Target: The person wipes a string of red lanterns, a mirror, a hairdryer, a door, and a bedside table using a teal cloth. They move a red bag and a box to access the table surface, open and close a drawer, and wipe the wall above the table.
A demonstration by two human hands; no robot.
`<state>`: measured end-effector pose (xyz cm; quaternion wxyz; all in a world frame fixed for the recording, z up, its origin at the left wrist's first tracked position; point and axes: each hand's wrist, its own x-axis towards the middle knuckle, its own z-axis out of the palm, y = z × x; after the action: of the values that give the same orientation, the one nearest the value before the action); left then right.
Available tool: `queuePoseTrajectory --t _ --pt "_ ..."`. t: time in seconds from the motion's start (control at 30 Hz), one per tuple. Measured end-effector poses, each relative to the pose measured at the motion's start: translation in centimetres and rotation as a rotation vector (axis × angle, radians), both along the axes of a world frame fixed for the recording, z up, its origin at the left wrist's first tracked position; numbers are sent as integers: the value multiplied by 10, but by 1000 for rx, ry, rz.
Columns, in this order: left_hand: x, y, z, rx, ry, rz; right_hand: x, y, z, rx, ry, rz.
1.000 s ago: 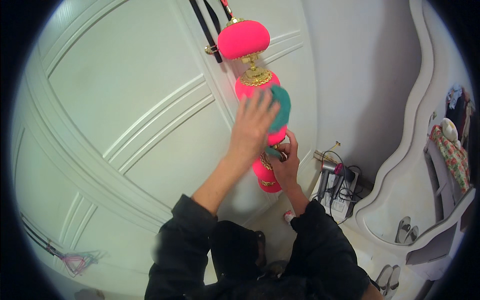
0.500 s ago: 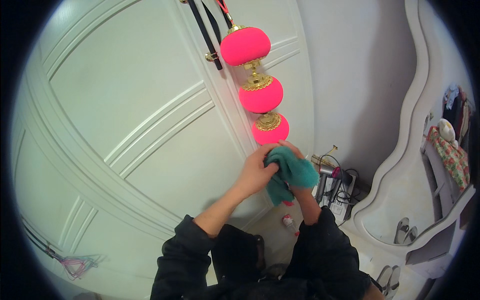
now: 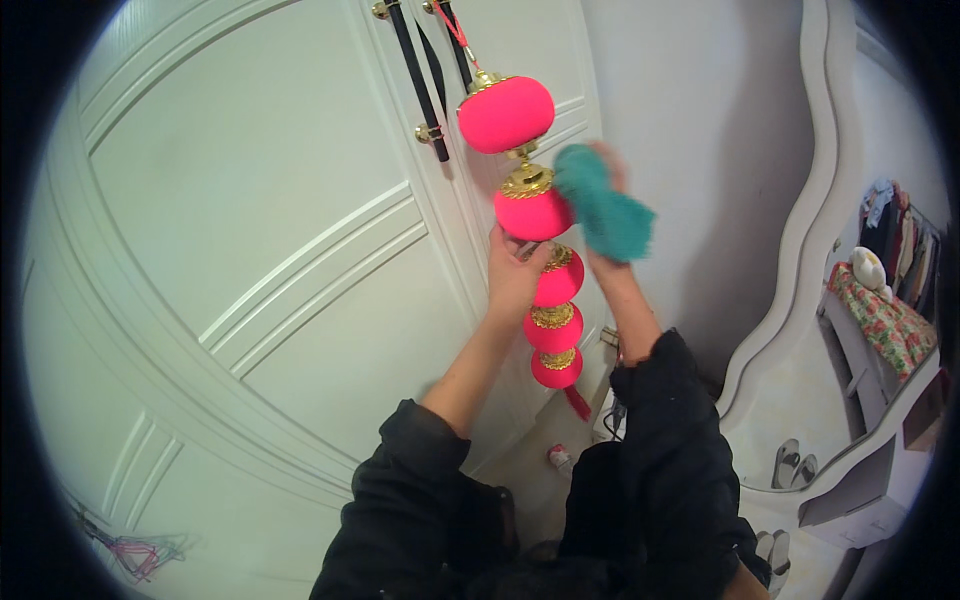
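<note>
While the left hand [image 3: 515,275] grips the string of pink lanterns [image 3: 540,250] at upper centre of the frame, hanging from a black door handle [image 3: 420,85], the right hand [image 3: 605,215] presses a clenched teal cloth [image 3: 603,205] beside the second lantern.

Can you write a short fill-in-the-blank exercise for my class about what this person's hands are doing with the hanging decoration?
1. The right hand holds a teal ____ against the string of pink lanterns.
2. The left hand steadies the string just below its ____ lantern from the top.
3. The string hangs from a dark handle on a ____ panelled door.
4. At the bottom of the string hangs a red ____.

Missing words: cloth; second; white; tassel
</note>
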<state>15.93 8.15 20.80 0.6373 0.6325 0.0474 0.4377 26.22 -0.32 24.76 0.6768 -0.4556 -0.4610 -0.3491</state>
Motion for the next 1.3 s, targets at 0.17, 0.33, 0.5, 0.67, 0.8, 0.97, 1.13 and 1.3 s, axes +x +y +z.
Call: queuePoseTrajectory --t 0.17,0.33,0.5,0.67,0.8,0.97,1.13,1.3 --pt "-1 18 -3 199 -58 267 -32 4 -31 -144 58 83" --pt "6 26 -11 162 -85 152 -27 -14 -76 -233 -112 -67" --pt "-37 12 -39 483 20 618 -35 -32 -99 -165 275 23" --pt "-68 -60 -18 492 -9 321 -56 -52 -69 -319 -41 123" --pt "-86 -62 38 248 51 337 -68 -52 -68 -221 161 500" --pt "-57 -34 138 952 -505 801 -31 -36 -86 -356 364 301" --pt "-27 10 175 1566 -63 927 -32 0 -87 -495 166 158" --pt "-40 4 151 1698 -173 991 -30 6 -95 -516 115 135"
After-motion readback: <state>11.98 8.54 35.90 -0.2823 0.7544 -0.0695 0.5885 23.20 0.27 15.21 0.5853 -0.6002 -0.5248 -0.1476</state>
